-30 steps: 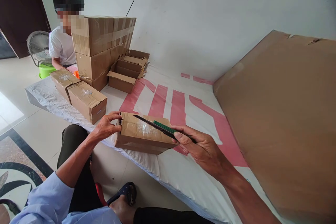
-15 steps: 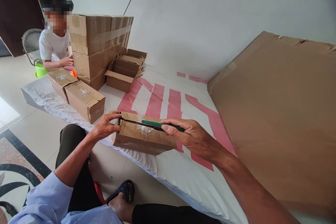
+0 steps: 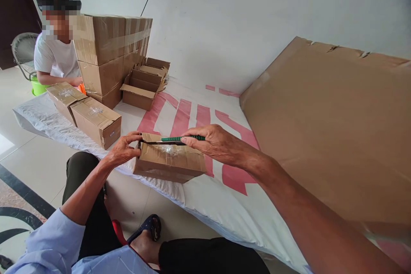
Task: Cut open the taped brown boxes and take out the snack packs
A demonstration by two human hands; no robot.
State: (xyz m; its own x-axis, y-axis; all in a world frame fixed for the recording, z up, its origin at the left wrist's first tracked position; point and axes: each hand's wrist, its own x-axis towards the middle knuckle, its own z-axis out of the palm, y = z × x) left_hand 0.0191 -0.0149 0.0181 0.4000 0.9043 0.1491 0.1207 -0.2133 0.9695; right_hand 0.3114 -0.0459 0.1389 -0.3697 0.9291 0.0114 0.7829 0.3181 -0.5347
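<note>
A taped cardboard box lies in front of me at the near edge of the cloth-covered surface. My left hand grips its left end, thumb and fingers at the end flap. In my right hand is a green-handled utility knife, held nearly flat over the top. Its dark blade points left along the top seam, with the tip close to my left fingers. I cannot tell how deep the blade sits in the seam. Clear tape on the box top shows beneath the knife.
Two closed boxes sit to the left, before a taped stack of boxes. Opened boxes lie beside the stack. A person sits behind it, near a green bucket. A large cardboard sheet leans at right.
My right hand and the knife have slid a little left along the box top. My left hand keeps its hold. The whole view has shifted slightly.
</note>
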